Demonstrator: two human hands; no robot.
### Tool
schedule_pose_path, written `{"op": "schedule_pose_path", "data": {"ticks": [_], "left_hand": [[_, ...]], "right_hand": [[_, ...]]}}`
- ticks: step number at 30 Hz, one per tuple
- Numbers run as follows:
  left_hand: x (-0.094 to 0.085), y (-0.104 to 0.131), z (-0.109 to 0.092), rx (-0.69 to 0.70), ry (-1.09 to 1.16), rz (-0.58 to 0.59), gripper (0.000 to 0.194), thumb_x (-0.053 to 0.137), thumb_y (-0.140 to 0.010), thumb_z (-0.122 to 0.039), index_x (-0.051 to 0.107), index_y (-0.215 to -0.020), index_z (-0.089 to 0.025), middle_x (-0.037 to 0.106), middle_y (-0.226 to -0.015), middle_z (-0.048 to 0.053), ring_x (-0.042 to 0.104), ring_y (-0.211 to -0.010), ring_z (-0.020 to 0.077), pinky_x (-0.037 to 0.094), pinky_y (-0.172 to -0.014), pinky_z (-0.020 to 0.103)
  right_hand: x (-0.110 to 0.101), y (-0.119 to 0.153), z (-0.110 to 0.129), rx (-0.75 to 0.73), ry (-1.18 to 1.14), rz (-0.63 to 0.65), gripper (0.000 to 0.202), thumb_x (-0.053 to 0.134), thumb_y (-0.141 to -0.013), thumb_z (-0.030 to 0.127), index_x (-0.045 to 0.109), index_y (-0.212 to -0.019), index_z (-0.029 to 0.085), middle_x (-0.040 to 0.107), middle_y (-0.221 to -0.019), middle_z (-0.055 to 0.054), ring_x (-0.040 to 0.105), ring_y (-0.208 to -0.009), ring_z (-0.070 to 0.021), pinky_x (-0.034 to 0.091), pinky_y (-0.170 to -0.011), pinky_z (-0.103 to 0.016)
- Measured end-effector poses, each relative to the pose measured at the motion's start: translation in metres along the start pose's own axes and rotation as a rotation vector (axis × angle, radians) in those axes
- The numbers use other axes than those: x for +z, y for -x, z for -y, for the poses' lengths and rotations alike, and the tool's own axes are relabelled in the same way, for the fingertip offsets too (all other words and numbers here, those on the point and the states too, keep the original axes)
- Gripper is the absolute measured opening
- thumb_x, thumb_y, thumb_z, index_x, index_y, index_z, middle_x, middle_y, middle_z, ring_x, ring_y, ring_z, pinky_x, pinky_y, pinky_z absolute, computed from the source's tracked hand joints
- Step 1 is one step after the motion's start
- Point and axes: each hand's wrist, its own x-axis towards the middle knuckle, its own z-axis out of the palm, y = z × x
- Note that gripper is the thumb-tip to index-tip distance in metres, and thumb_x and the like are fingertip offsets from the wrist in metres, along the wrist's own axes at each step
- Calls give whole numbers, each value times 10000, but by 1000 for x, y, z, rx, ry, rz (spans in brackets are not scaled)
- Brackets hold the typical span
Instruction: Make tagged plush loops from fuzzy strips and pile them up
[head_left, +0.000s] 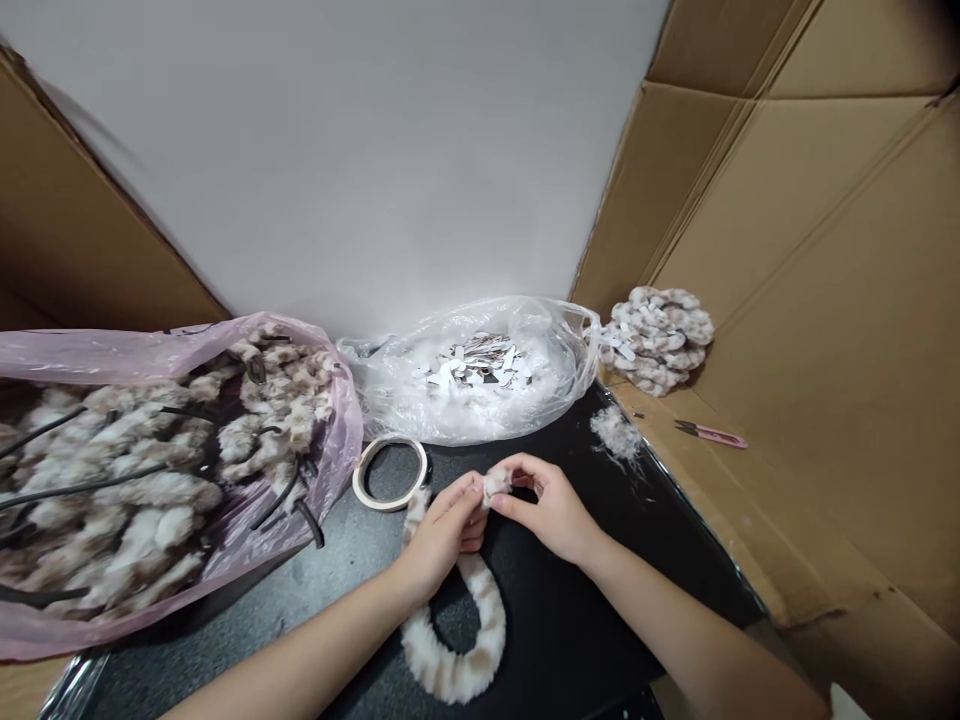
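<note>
I have both hands on one strip of white-and-brown faux fur (491, 615), just to the right of the masking tape roll (390, 505). My left hand (448, 520) is closed around the fur near its upper end, and my right hand (551, 508) pinches the small tuft there between thumb and fingers, so both grips are grasping the same piece. The rest of the strip hangs together in a curve: it dips below the tape roll on the black tabletop (292, 610), while its other end peeks out beside the roll, partly behind my left hand. To the left of the tape roll lies an open pink plastic bag (346, 410) full of similar fur pieces (150, 490), with black cords (309, 525) sticking out among them. Just behind the roll and to its right I have a clear plastic bag (409, 410) holding white tags (480, 365). Farther right of the roll sit a clump of loose fluff (616, 435), pink-handled thread snips (712, 434) on the cardboard (765, 510), and, farther back, a bundle of fur loops (660, 340).
</note>
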Motion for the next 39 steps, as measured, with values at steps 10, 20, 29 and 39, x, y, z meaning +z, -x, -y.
{"op": "schedule_pose_path", "data": {"ticks": [10,20,29,39], "left_hand": [[-1,1,1,2,-5,62,481,670,-747,-598,399,-758,-200,291,-566,-99,216,-477,48,170,-445,168],[2,2,-2,-49,-84,84,424,684,-739,-564,535,-746,-167,484,-506,-52,423,-399,82,356,-415,211],[-5,-2,-7,-143,3,118,531,620,-714,-685,431,-809,-198,306,-533,-108,202,-438,39,184,-418,151],[-9,-2,-8,-173,-26,197,240,612,-699,-292,407,-781,-201,324,-530,-106,207,-447,42,192,-433,153]], "right_hand": [[7,2,-1,-141,202,-88,91,680,-749,152,675,-821,206,640,-937,-43,591,-920,-198,466,-842,-332],[0,1,-2,-227,222,-272,85,655,-740,117,654,-750,201,672,-788,-32,605,-776,-185,473,-731,-315],[7,8,-1,-489,535,-110,153,620,-788,127,718,-821,240,682,-861,-33,564,-827,-194,430,-765,-366],[-9,1,2,-430,330,20,381,640,-781,126,645,-1153,206,658,-943,-62,559,-905,-206,484,-818,-368]]}}
